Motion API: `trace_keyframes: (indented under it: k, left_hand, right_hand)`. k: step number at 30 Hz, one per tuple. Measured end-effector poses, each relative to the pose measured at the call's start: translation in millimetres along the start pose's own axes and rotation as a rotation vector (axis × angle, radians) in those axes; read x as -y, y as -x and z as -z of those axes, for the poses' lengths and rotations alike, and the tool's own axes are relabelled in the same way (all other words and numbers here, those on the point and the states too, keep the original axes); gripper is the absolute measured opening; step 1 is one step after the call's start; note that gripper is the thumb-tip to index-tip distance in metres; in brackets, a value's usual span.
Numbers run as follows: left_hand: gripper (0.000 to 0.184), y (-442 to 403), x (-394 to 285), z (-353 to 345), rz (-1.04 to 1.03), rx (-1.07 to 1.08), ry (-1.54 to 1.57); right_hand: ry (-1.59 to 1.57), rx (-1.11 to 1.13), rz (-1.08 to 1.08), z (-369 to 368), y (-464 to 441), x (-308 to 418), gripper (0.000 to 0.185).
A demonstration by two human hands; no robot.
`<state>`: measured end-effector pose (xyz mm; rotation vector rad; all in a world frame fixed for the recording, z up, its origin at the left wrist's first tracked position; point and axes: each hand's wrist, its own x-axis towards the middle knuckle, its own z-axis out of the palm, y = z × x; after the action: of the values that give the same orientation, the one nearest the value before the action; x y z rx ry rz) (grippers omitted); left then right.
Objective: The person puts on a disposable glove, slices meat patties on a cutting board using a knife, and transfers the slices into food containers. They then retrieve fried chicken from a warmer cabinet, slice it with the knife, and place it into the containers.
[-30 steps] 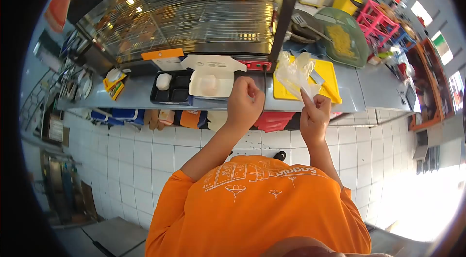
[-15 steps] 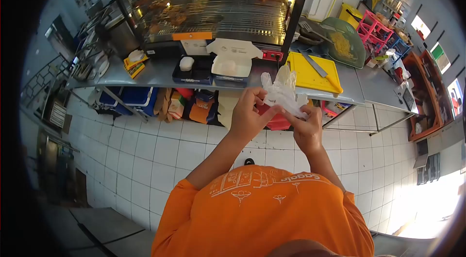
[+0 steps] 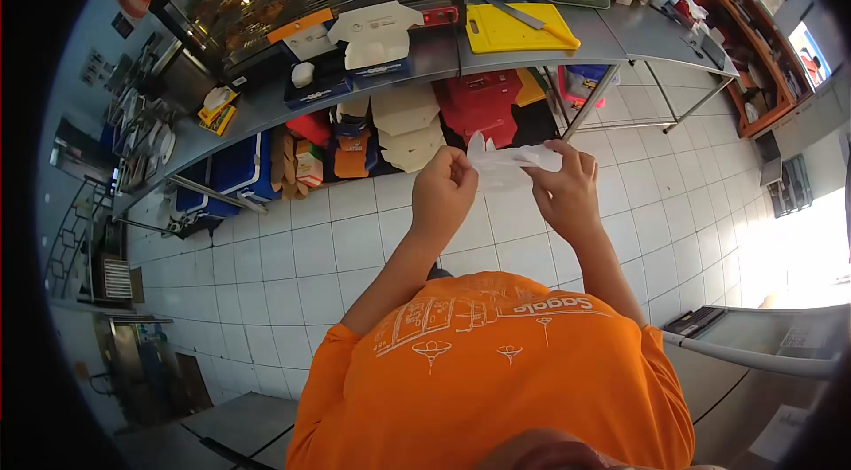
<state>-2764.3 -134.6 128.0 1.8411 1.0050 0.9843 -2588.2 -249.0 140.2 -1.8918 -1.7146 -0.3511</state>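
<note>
Ideally, the left hand (image 3: 444, 190) and right hand (image 3: 569, 184), both gripping the crumpled translucent white plastic film (image 3: 503, 165) (a glove, perhaps), spread it with light, even tension.

Plastic glove (image 3: 505, 170) partly out of sight behind the right hand (image 3: 570, 186)

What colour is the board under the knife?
The board is bright yellow; the head view shows it best.
</note>
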Motion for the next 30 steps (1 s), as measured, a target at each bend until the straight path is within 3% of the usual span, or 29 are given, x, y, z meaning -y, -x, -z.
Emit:
trace_keyframes:
  k: [6,7,10,11,14,15,18,21,24,27,29,30]
  left_hand:
    - [0.012,15.1,-11.1,26.4,-0.084,-0.01,-0.045]
    - [0.014,19.5,-14.6,33.1,-0.132,0.01,-0.091]
    - [0.017,41.8,-6.2,64.6,-0.436,0.05,-0.124]
    - [0.018,47.9,-3.0,73.8,-0.559,0.052,-0.112]
    - [0.021,59.3,9.2,110.9,-0.674,0.088,-0.204]
    - [0.022,61.5,15.6,122.5,-0.722,0.082,-0.19]
    - [0.022,72.6,34.1,159.7,-0.744,0.14,-0.194]
    - [0.023,77.2,59.7,188.5,-0.715,0.174,-0.234]
    - [0.024,81.2,68.6,206.6,-0.706,0.172,-0.189]
    - [0.025,75.6,69.1,222.1,-0.715,0.217,-0.176]
    - [0.025,71.7,65.7,229.9,-0.688,0.23,-0.133]
    - [0.024,67.3,65.0,230.9,-0.675,0.233,-0.111]
  right_hand:
    - [-0.249,-0.089,-0.102,36.7,21.8,73.1,0.026]
    - [-0.406,-0.129,-0.01,25.1,21.0,74.4,0.031]
    - [-1.533,0.265,-0.965,3.5,7.2,118.2,0.033]
    - [-1.764,0.283,-0.928,-1.7,4.6,126.7,0.033]
    - [-1.825,0.235,-1.078,-34.0,-1.5,157.7,0.029]
    - [-2.2,0.402,-0.812,-38.5,-6.2,160.3,0.034]
    - [-2.002,0.066,-1.153,-71.8,-14.8,210.2,0.042]
    - [-2.005,0.178,-0.945,-103.8,-7.3,231.3,0.054]
    - [-2.472,0.183,-0.673,-99.4,-20.9,259.7,0.058]
    - [-2.617,0.389,-0.654,-102.0,-28.3,266.8,0.058]
    - [-1.749,0.368,-0.565,-102.5,-32.8,265.4,0.054]
    - [-1.509,0.342,-0.521,-104.2,-33.6,263.8,0.052]
